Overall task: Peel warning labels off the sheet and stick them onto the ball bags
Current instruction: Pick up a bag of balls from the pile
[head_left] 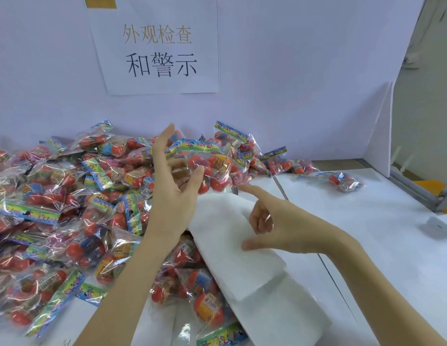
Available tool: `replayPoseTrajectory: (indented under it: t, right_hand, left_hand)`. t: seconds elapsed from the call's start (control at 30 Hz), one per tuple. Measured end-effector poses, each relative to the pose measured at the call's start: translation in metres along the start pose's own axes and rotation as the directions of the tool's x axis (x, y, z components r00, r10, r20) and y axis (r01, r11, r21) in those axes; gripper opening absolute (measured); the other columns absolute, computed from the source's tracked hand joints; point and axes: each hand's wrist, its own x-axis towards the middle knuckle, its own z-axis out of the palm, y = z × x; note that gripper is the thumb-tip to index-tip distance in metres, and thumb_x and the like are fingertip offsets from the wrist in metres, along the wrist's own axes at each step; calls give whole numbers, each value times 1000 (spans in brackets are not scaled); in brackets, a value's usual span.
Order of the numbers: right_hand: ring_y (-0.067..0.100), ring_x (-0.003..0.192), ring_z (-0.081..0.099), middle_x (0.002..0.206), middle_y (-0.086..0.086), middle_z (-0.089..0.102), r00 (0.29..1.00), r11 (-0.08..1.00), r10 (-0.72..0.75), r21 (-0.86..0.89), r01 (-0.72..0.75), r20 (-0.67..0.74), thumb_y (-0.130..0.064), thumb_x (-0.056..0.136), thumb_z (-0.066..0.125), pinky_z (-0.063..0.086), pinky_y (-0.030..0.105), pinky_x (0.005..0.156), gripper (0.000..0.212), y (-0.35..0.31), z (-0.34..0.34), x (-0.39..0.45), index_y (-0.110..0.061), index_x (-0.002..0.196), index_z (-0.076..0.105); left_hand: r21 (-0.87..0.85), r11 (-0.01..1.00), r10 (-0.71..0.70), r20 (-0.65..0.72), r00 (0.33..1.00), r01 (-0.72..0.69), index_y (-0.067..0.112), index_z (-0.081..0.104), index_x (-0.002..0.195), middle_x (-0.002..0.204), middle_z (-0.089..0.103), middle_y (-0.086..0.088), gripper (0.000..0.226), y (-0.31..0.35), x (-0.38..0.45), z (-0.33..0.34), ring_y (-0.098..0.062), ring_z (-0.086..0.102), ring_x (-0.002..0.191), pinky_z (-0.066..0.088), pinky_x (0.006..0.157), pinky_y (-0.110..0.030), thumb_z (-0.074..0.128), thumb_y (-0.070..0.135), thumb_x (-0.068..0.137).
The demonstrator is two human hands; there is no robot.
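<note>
Both forearms reach out; wall sign reads "外观检查 和警示" (black, yellow).

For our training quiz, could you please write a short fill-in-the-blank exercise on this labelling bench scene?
1. The left hand touches a ball bag holding ____ balls.
2. The right hand hovers over the white sheets with its ____ finger extended.
3. The pile of bags lies to the ____ of the sheets.
4. A paper sign hangs on the ____.

Missing words: red; index; left; wall
</note>
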Motion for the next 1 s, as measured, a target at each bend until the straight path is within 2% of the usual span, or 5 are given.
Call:
replayPoseTrajectory:
  t: [0.3, 0.4, 0.57, 0.77, 1.0]
  right_hand:
    - [13, 73, 68, 93, -4, 63, 877, 949, 155, 315, -5, -454, -20, 97, 73, 48, 18, 60, 50, 5, 9, 13, -44, 135, 52]
    - [0, 73, 68, 92, -3, 70, 805, 892, 254, 451, 18, -535, -17, 97, 72, 47, 8, 59, 44, 4, 7, 14, -41, 131, 58]
    - [18, 90, 69, 94, 4, 73, 788, 793, 364, 609, 18, -497, -13, 97, 72, 54, 33, 80, 37, 2, 5, 10, -29, 130, 64]
    - [28, 87, 71, 104, 17, 74, 823, 697, 402, 717, 9, -401, -13, 98, 72, 56, 44, 79, 35, -1, 2, 9, -24, 130, 64]
    - [8, 106, 63, 116, -6, 65, 600, 991, -97, -19, 135, -794, -12, 100, 66, 51, 22, 91, 25, -10, 14, 11, -22, 121, 73]
  left_hand:
    - [364, 827, 337, 290, 896, -429, 10, 79, 98, 124, 42, -8, 27, 2, -7, 4, 5, 52, 112, 40, 97, -6, 59, -8, 100]
    - [238, 898, 235, 452, 860, -371, 21, 77, 110, 130, 35, 2, 17, 5, -12, 4, -1, 46, 122, 38, 102, -10, 65, 30, 101]
    - [311, 863, 113, 649, 752, -399, 34, 66, 131, 142, 19, 12, 75, -1, -10, -2, -2, 25, 144, 27, 116, -8, 83, 71, 67]
    - [344, 869, 80, 611, 788, -355, 28, 71, 105, 132, 24, 13, 52, -9, -3, -6, -5, 31, 137, 35, 112, -20, 80, 67, 71]
    - [333, 887, 113, 514, 850, -319, 21, 73, 93, 131, 33, 4, 34, -13, -1, -5, 17, 30, 123, 26, 102, 0, 75, 53, 80]
